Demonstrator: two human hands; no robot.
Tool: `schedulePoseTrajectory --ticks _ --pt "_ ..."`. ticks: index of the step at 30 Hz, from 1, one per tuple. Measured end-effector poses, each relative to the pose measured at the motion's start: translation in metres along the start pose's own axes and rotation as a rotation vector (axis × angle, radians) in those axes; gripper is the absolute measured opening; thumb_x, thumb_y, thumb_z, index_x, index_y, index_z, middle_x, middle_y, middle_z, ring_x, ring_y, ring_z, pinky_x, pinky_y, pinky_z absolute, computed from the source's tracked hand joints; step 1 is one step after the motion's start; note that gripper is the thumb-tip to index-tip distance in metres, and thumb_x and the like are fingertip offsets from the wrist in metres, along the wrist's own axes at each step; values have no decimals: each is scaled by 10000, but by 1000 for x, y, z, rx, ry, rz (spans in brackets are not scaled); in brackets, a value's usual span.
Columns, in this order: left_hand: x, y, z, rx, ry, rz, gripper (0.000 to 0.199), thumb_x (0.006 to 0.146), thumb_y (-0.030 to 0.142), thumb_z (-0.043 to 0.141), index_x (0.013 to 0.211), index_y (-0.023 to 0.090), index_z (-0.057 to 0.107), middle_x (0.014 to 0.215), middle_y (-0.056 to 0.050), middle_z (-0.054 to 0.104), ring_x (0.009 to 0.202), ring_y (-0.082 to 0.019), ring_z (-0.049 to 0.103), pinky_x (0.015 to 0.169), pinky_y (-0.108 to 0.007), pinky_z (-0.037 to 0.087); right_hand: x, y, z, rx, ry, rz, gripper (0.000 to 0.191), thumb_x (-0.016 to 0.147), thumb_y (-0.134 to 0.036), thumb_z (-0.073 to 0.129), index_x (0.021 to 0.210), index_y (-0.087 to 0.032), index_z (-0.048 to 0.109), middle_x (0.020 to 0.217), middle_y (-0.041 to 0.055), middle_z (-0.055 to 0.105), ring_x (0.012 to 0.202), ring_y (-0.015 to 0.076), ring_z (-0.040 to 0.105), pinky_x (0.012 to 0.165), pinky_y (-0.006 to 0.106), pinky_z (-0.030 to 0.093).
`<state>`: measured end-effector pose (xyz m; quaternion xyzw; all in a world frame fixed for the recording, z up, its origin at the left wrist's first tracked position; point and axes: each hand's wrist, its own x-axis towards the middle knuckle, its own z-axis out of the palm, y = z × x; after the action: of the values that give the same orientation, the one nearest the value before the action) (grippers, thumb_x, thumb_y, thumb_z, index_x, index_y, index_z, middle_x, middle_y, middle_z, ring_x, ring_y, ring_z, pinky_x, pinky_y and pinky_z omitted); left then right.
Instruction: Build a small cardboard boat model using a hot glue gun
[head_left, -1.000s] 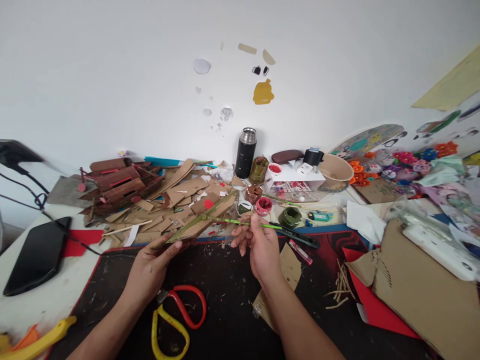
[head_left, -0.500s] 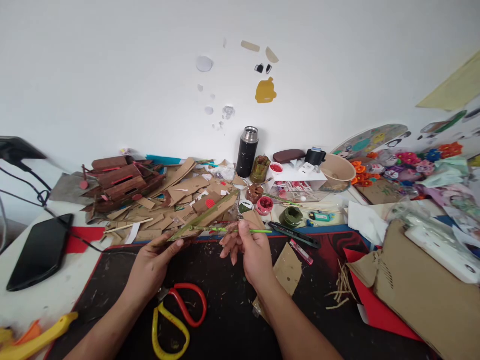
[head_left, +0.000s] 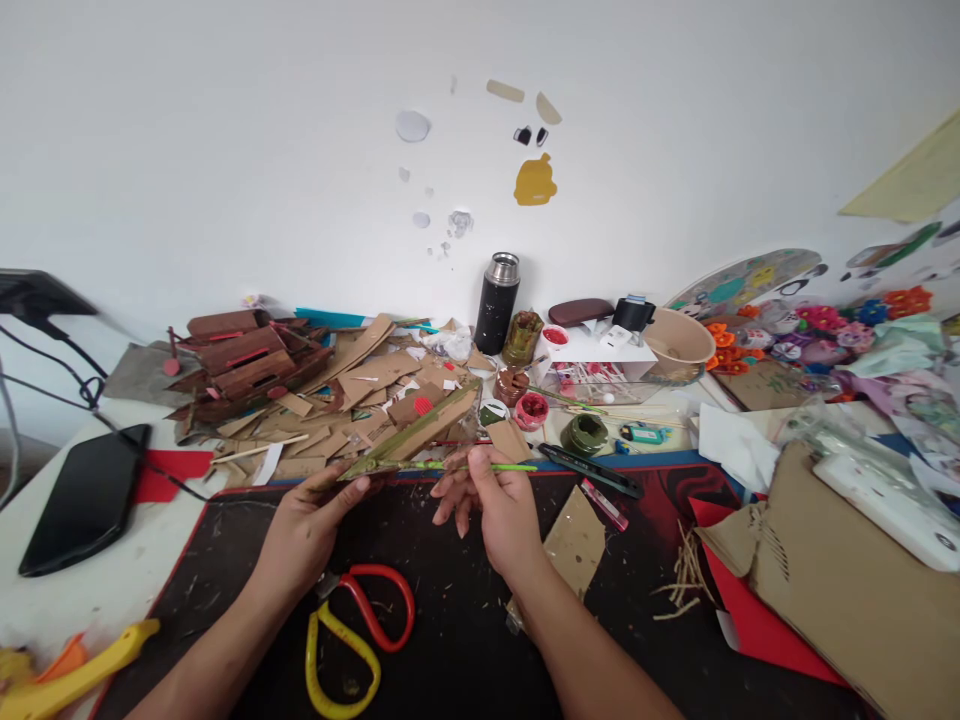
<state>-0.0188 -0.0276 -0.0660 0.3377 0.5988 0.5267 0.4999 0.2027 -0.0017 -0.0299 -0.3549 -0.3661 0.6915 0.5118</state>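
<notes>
My left hand point(head_left: 309, 520) pinches the lower left end of a green-painted cardboard strip point(head_left: 424, 428), which slants up to the right. A thin bright green brush point(head_left: 517, 467) lies nearly level in my right hand point(head_left: 491, 500), held between thumb and fingers. The brush's left end meets the strip close to my left fingertips. Paint stains show on the fingers of both hands. Below them, scissors with one red and one yellow handle point(head_left: 343, 660) lie on the dark mat point(head_left: 457, 640).
Cardboard scraps point(head_left: 379, 380) and a brown model point(head_left: 247, 360) fill the back left. Paint jars point(head_left: 583, 435) and a black flask point(head_left: 497, 305) stand behind. A phone point(head_left: 86, 500) lies left; large cardboard point(head_left: 862, 590) lies right.
My right hand has shifted slightly left with the brush, whose left end is now closer to the strip's held end. My left hand still holds the strip.
</notes>
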Motion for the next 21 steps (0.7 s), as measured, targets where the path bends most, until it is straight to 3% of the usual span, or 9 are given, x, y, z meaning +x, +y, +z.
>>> schedulePoseTrajectory --ticks 8,21 --pt "0 -3 -4 -2 4 -2 507 617 592 976 945 226 852 1029 -110 869 986 -348 799 950 -447 630 -2 2 3 7 -56 33 556 899 -719 750 906 -167 686 741 68 781 487 159 722 341 158 395" --pt "1 -2 -1 -73 -7 -18 504 625 554 981 992 228 863 1061 -111 869 1086 -377 797 1060 -486 592 4 -2 -6 22 89 -43 547 912 -710 745 920 -165 696 723 76 785 497 167 725 336 159 399"
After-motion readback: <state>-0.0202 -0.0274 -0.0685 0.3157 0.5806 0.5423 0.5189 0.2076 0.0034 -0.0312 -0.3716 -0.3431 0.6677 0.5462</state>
